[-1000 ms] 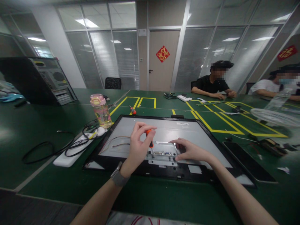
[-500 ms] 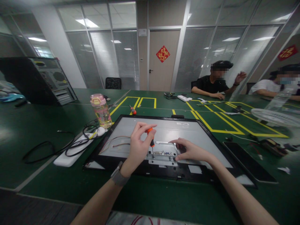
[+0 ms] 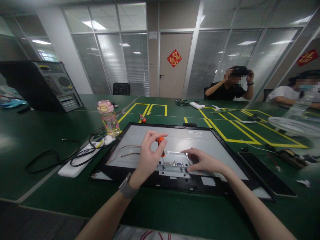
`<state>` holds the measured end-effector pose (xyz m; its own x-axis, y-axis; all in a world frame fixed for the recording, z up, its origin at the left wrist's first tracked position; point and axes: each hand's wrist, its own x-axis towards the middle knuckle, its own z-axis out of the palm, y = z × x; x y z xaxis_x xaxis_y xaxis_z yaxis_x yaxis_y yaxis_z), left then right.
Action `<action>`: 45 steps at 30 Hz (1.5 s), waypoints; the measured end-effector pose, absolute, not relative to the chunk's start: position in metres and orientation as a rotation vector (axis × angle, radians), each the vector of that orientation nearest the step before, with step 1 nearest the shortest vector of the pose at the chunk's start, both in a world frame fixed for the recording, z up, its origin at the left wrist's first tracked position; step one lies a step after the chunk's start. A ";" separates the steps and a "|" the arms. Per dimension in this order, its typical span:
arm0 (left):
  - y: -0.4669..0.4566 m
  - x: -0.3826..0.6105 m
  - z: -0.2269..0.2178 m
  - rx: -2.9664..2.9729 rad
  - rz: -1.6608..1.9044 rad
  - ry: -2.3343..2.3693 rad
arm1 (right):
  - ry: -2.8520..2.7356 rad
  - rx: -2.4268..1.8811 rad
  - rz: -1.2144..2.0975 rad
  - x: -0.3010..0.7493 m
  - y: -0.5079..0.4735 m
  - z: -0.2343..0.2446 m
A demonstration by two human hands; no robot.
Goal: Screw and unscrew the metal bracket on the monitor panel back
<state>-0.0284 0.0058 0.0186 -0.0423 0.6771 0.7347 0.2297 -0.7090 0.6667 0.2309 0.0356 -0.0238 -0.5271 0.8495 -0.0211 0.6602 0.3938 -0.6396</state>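
An orange and black screwdriver stands nearly upright in my left hand, gripped between thumb and fingers. Its shaft points down at the left end of a small metal bracket with connector ports. That bracket sits on the grey metal back of a flat monitor panel with a black frame, lying on the table. My right hand is closed around the bracket's right side, thumb at its lower corner and fingers near its top edge. Thin wires lie on the panel to the left.
To the left are a white power strip with black cable, a pink-lidded bottle and a black computer case. A second screwdriver lies beyond the panel. A dark flat slab lies right. Two people sit across the table.
My hands stay in nearly the same place, the screwdriver still upright on the bracket. Across the table, the person in black has raised both hands to their headgear.
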 end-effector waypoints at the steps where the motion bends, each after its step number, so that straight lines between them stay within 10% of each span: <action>1: 0.006 -0.028 0.019 1.897 1.816 0.970 | -2.346 -1.316 0.866 0.231 0.036 -0.024; 45: 0.001 -0.028 0.020 1.890 1.800 0.904 | -2.344 -1.315 0.862 0.231 0.036 -0.024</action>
<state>-0.0282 0.0013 0.0197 -0.0260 0.6732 0.7390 0.1909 -0.7223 0.6647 0.2312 0.0358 -0.0241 -0.5266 0.8500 -0.0170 0.6586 0.3952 -0.6404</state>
